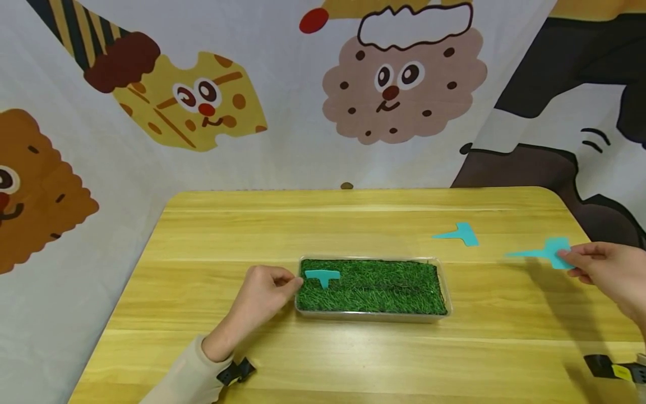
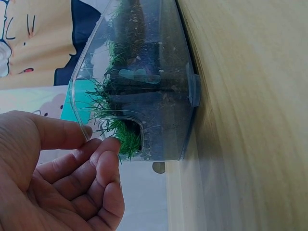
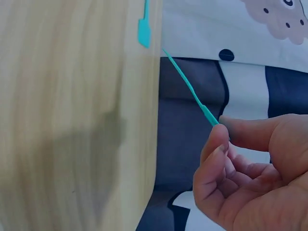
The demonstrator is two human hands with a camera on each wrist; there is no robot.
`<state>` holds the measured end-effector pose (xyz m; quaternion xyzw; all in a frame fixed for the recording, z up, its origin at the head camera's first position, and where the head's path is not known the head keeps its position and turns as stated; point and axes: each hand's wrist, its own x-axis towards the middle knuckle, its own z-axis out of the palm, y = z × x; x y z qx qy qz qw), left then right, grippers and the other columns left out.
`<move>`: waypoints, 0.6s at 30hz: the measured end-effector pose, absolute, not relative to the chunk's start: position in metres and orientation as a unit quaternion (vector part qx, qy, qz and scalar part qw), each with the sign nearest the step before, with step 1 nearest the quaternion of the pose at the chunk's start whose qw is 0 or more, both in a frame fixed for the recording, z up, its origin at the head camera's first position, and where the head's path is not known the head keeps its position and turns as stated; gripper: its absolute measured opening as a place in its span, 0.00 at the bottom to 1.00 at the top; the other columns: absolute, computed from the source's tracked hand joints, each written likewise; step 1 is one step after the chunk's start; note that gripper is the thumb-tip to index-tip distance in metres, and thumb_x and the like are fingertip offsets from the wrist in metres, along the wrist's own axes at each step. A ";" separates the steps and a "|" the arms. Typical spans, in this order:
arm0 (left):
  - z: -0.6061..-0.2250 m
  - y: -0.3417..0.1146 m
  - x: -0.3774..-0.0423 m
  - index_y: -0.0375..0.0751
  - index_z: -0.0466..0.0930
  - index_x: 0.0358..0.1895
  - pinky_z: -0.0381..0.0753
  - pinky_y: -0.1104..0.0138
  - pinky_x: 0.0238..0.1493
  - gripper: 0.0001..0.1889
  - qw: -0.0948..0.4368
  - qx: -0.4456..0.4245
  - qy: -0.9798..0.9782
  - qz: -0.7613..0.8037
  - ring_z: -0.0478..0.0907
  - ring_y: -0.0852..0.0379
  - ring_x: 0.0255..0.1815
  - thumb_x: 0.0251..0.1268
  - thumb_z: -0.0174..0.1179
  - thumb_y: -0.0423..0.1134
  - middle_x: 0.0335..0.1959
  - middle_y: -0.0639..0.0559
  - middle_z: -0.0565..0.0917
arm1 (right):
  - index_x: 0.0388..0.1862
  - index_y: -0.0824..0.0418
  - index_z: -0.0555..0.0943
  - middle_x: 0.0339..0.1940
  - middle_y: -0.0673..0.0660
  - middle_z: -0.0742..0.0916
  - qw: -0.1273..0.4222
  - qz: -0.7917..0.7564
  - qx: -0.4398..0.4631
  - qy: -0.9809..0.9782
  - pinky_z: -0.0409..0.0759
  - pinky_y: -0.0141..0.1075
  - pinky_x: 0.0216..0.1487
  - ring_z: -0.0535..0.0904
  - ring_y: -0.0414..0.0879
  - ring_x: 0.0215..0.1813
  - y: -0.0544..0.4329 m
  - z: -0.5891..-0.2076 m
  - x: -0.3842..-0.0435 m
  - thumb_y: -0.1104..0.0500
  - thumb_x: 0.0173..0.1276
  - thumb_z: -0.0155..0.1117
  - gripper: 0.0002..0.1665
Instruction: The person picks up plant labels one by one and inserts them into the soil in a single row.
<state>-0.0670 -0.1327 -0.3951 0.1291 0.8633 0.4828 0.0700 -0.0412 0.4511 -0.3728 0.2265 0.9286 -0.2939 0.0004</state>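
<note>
A clear plastic box (image 1: 373, 317) filled with green artificial grass (image 1: 388, 286) sits on the table. One teal T-shaped plant label (image 1: 323, 275) stands upright in the grass near its left end. My left hand (image 1: 267, 297) pinches the box's left rim between thumb and forefinger; the left wrist view shows the fingertips (image 2: 111, 144) beside a notch in the wall. Off to the right, my right hand (image 1: 608, 275) holds a second teal plant label (image 1: 554, 251) by its wide head, above the table, its pointed stem towards the left.
A third teal plant label (image 1: 466, 234) lies flat on the wooden table (image 1: 373, 365), behind and right of the box, stem pointing left. Behind the table hangs a white cloth (image 1: 292, 112) printed with cartoon biscuits and cheese. Each wrist wears a dark strap.
</note>
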 end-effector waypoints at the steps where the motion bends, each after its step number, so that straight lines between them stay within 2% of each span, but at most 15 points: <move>1: -0.395 -0.133 -0.067 0.42 0.92 0.32 0.62 0.73 0.16 0.06 0.070 0.129 0.863 0.483 0.62 0.67 0.12 0.67 0.69 0.31 0.18 0.49 0.84 | 0.60 0.82 0.71 0.34 0.61 0.83 -0.007 -0.300 0.226 0.927 0.79 0.29 0.27 0.76 0.33 0.25 0.450 -0.372 -0.041 0.59 0.85 0.52 0.23; 5: -0.395 -0.133 -0.067 0.43 0.93 0.32 0.62 0.73 0.16 0.06 0.071 0.128 0.863 0.483 0.62 0.67 0.12 0.67 0.69 0.31 0.18 0.50 0.84 | 0.61 0.81 0.70 0.28 0.38 0.79 -0.050 -0.340 0.206 0.916 0.79 0.26 0.27 0.76 0.27 0.25 0.443 -0.369 -0.041 0.60 0.85 0.52 0.22; 8: -0.396 -0.133 -0.067 0.43 0.93 0.32 0.62 0.73 0.15 0.06 0.072 0.129 0.863 0.483 0.63 0.67 0.12 0.67 0.69 0.32 0.19 0.50 0.85 | 0.53 0.69 0.75 0.27 0.27 0.76 -0.084 -0.388 0.186 0.899 0.79 0.24 0.27 0.77 0.25 0.25 0.437 -0.366 -0.040 0.64 0.83 0.53 0.08; 9: -0.396 -0.133 -0.067 0.43 0.93 0.32 0.63 0.73 0.15 0.06 0.072 0.129 0.863 0.483 0.63 0.67 0.12 0.67 0.69 0.32 0.19 0.50 0.85 | 0.50 0.62 0.77 0.26 0.27 0.77 -0.095 -0.406 0.178 0.891 0.79 0.23 0.26 0.78 0.25 0.25 0.435 -0.364 -0.039 0.66 0.82 0.54 0.05; 12: -0.396 -0.133 -0.068 0.43 0.93 0.31 0.63 0.73 0.16 0.06 0.071 0.131 0.864 0.481 0.63 0.67 0.12 0.67 0.69 0.32 0.19 0.50 0.85 | 0.43 0.45 0.76 0.27 0.28 0.80 -0.125 -0.457 0.152 0.868 0.78 0.21 0.25 0.80 0.25 0.25 0.430 -0.359 -0.039 0.72 0.80 0.54 0.19; 15: -0.396 -0.133 -0.068 0.43 0.93 0.31 0.63 0.73 0.16 0.06 0.071 0.130 0.864 0.481 0.63 0.67 0.13 0.67 0.69 0.31 0.19 0.50 0.85 | 0.41 0.39 0.77 0.29 0.31 0.83 -0.151 -0.491 0.121 0.850 0.78 0.19 0.26 0.81 0.24 0.26 0.425 -0.355 -0.038 0.76 0.78 0.53 0.28; 18: -0.396 -0.133 -0.068 0.43 0.93 0.31 0.63 0.73 0.16 0.07 0.073 0.128 0.864 0.482 0.63 0.67 0.13 0.67 0.69 0.31 0.19 0.50 0.85 | 0.42 0.40 0.80 0.31 0.32 0.84 -0.173 -0.515 0.090 0.835 0.78 0.18 0.28 0.82 0.24 0.28 0.419 -0.350 -0.037 0.78 0.77 0.51 0.30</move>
